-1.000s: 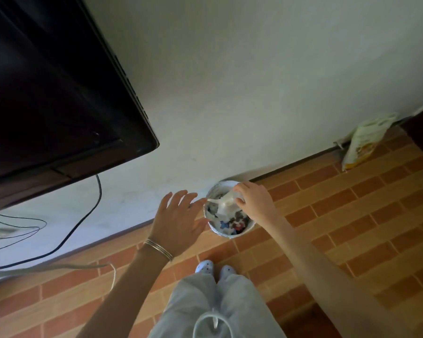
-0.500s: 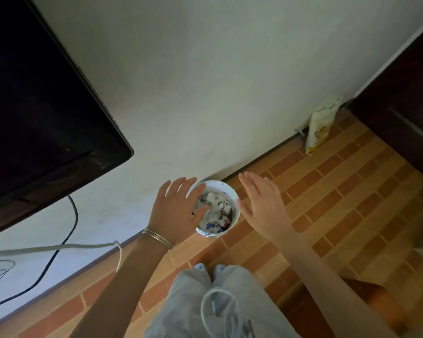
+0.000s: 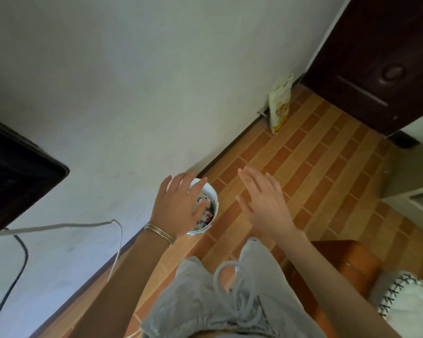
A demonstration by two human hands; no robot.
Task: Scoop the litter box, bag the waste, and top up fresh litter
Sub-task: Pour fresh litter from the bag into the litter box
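Head view shows both hands empty with fingers spread: the left hand point(image 3: 178, 206) hovers over the small round white waste bin point(image 3: 211, 211) full of mixed scraps on the brick-pattern tiled floor point(image 3: 315, 167) by the pale wall point(image 3: 156, 81); the right hand point(image 3: 264, 201) hangs beside it. No litter box is visible. Risk: the full bin may tip if gripped by one rim. A cream printed pouch point(image 3: 280, 103), possibly litter, leans well apart.

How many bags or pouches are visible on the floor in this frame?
1. A pale yellow pouch leans against the wall beside the dark door, well beyond the white bin and both empty hands. Others may lie out of view.
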